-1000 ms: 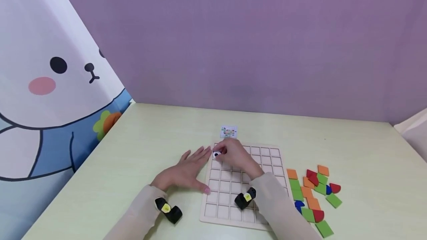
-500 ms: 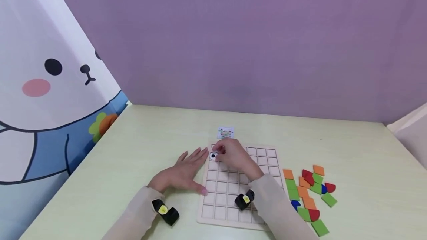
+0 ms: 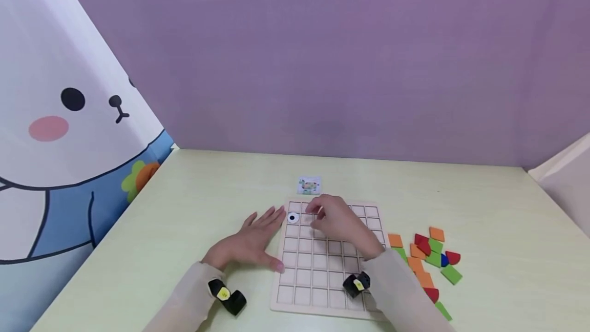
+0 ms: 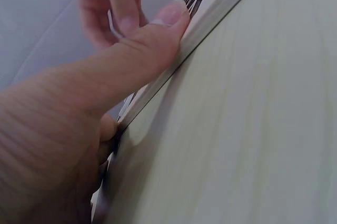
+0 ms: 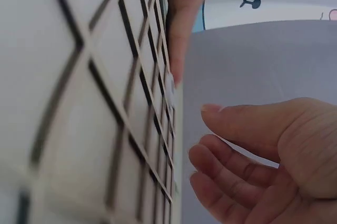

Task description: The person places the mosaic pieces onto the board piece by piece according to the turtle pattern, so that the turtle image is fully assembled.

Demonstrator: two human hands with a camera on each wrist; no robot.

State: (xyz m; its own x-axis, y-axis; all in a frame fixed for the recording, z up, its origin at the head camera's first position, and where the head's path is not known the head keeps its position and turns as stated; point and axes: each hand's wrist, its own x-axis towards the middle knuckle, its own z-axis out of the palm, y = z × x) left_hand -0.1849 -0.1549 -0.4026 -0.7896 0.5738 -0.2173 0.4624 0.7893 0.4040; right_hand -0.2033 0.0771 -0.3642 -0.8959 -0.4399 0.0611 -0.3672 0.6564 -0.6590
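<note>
A pale gridded board [image 3: 302, 295] lies on the table. In its left column, near the far end, sits a white tile with a black dot like an eye [image 3: 292, 218]. My left hand [image 3: 251, 242] is spread beside the board's left side, fingertips close to that tile; in the left wrist view its thumb [image 4: 152, 37] presses on the board's edge. Just right of the eye tile, my right hand [image 3: 340, 221] is over the grid. Loosely bent fingers [image 5: 231, 182] with nothing between them and the thumb show in the right wrist view.
Right of the board lie several loose pieces: orange squares [image 3: 437, 234], green squares [image 3: 451, 274], red rounded pieces [image 3: 453, 257] and a blue one [image 3: 444, 260]. A small printed card [image 3: 309, 185] lies beyond the board's far edge. A purple partition [image 3: 345, 65] stands behind the table.
The right hand has let go of the eye tile and moved a little to the right, its fingers parting. The tile stays in the left column. The left hand keeps its place at the board's edge.
</note>
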